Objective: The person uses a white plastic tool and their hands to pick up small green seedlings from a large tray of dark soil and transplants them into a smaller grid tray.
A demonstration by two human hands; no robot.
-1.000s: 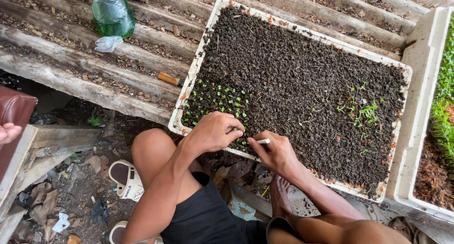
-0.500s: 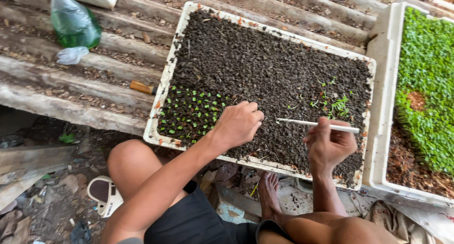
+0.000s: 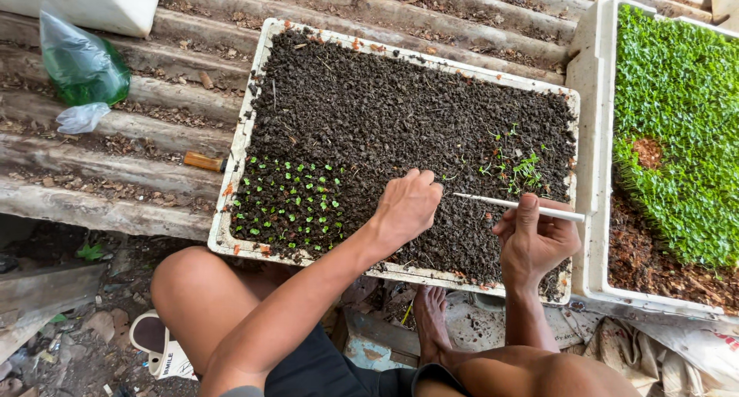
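From the head view, we looked down on a white foam tray filled with dark soil, which rested on a grey corrugated sheet. Our left hand lay knuckles-up on the soil near the middle of the tray's near side, its fingers curled loosely together and touching the dirt; we could not tell whether anything was pinched beneath them. Just to its left stood a patch of small green seedlings set in rows in the near-left corner of the tray. Our right hand hovered over the tray's near-right part, its fingers closed around a thin white stick. The stick lay almost level, its tip pointing left toward the left hand without touching it, its other end reaching past the tray's right rim. Beyond the stick, a loose clump of sprouts grew in the soil near the right edge.

To the right, touching the first tray, a second white tray held a dense mat of green seedlings with a bare brown spot. On the sheet to the left lay a green plastic bag and a small wooden-handled tool just beside the tray's left rim. Our bare knees and a foot showed below, with a white sandal on the littered ground.
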